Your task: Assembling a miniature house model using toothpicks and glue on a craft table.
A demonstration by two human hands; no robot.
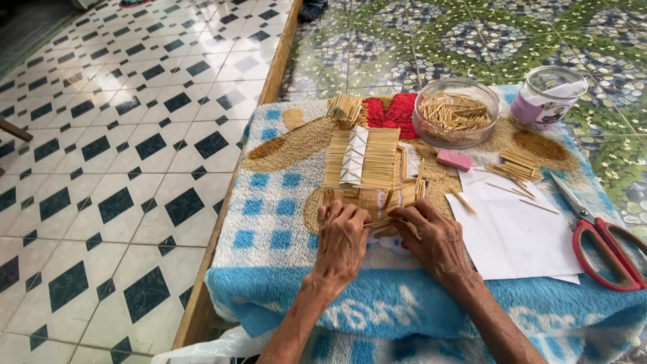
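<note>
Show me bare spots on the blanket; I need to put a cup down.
Free: the blue-checked fleece blanket left of the toothpick mat and left hand, and the white paper sheet before the red-handled scissors. Crowded: around the clear plastic bowl, pink eraser and right hand.

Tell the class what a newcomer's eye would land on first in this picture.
Probably the flat panel of thin wooden sticks in the middle of the blue patterned blanket, with the left hand and right hand pressing together at its near edge. Next, the red-handled scissors at the right, and the clear bowl of sticks behind.
</note>
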